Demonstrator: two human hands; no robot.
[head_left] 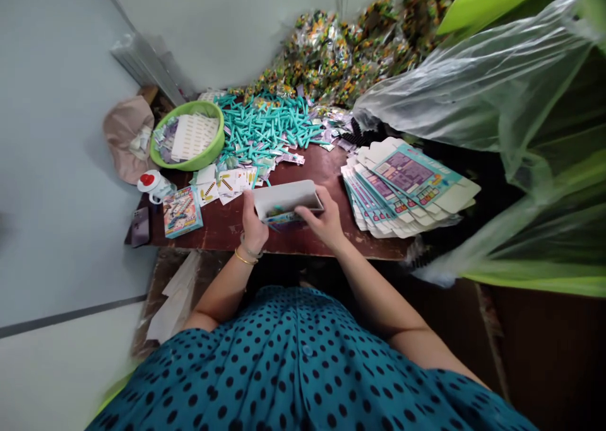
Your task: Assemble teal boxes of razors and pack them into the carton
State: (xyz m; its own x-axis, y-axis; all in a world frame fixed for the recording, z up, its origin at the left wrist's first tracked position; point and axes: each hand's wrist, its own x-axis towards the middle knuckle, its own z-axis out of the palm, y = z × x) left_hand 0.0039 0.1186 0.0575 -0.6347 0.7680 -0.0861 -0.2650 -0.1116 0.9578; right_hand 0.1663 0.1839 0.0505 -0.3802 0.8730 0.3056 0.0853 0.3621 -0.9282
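Note:
Between my two hands is a small cardboard box [286,197], its white inner side turned up and its near end open. My left hand [254,221] grips the left edge, fingers hidden behind the card. At the other end my right hand [327,218] is closed on the box, thumb laid across its near rim. Something colourful shows at the box's near face, too small to make out. To the right lies a fanned stack of flat printed cartons [407,178]. A finished-looking printed box [182,212] sits to the left, beside printed leaflets [227,185].
Behind the box spreads a heap of teal plastic sticks [265,125]. A green basin [215,147] holds sheets and small packets. Many clear bags of colourful pieces [341,52] are piled against the wall. A cup [158,188] and a phone [141,227] are at the left; plastic sheeting [464,96] hangs right.

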